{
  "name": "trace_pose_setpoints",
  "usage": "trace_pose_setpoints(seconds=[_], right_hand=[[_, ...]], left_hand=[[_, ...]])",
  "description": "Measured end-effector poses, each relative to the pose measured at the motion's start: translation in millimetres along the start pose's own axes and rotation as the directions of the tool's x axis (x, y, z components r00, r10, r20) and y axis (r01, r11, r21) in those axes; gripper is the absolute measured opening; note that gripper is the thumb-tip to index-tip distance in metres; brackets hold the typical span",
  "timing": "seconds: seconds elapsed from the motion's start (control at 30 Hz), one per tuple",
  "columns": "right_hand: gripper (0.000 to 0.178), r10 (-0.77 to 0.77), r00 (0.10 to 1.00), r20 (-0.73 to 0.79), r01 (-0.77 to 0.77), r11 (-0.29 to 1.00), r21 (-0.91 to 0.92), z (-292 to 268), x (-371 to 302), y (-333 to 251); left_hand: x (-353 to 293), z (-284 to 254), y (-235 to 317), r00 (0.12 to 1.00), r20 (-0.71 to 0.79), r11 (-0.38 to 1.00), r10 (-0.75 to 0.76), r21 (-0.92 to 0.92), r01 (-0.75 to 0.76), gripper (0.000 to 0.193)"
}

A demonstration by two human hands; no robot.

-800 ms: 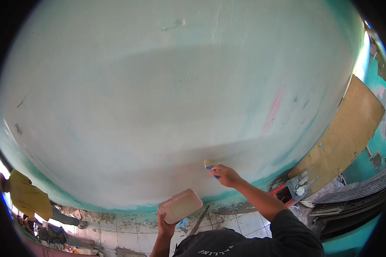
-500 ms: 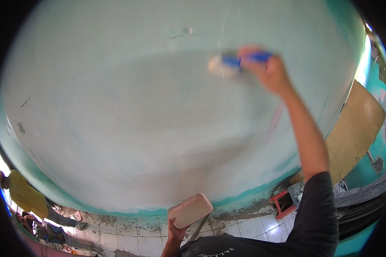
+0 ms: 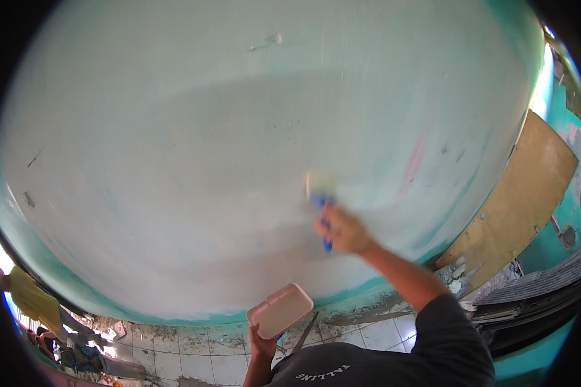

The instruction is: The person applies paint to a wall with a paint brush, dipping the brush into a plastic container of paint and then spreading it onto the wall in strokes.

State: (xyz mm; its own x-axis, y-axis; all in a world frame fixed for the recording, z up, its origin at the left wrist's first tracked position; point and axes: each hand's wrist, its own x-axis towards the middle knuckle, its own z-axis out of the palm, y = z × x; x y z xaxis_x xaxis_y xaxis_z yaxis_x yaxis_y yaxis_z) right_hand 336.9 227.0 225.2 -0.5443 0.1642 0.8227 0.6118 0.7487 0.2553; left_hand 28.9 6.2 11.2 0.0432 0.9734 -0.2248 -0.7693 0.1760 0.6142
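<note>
My right hand (image 3: 344, 230) is closed round the blue handle of a paintbrush (image 3: 321, 187), a little blurred by motion. Its pale bristles point up, near the wall (image 3: 226, 155); whether they touch it I cannot tell. The wall carries a thin whitish coat over green, with a pink streak at the right. Low in front of my body, my left hand (image 3: 263, 342) grips a shallow pale pink rectangular tub (image 3: 281, 312) by its near left side. Whitish paint lies inside the tub.
A tan board (image 3: 519, 193) leans at the right, beside stacked grey corrugated sheets (image 3: 539, 284). White floor tiles (image 3: 193, 367) with dirt and rubble run along the wall's foot. A person in a yellow top (image 3: 33, 298) is at the far left.
My right hand has swept the paintbrush down and slightly left across the wall, and the bristles have turned from pointing left to pointing up. The tub has barely shifted.
</note>
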Motion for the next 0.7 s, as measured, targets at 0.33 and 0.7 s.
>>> trace_pose_setpoints(seconds=[0.33,0.7], right_hand=[[0.012,0.333,0.807,0.487,-0.529,0.774,0.347,-12.1,-8.0,9.2],[0.012,0.218,0.855,-0.47,-0.294,0.951,-0.093,-242.0,335.9,147.6]], left_hand=[[0.5,-8.4,-5.5,0.999,-0.028,0.999,-0.04,-0.039,0.038,0.075],[8.6,-6.7,-11.1,0.997,0.03,0.996,-0.069,-0.053,0.071,0.073]])
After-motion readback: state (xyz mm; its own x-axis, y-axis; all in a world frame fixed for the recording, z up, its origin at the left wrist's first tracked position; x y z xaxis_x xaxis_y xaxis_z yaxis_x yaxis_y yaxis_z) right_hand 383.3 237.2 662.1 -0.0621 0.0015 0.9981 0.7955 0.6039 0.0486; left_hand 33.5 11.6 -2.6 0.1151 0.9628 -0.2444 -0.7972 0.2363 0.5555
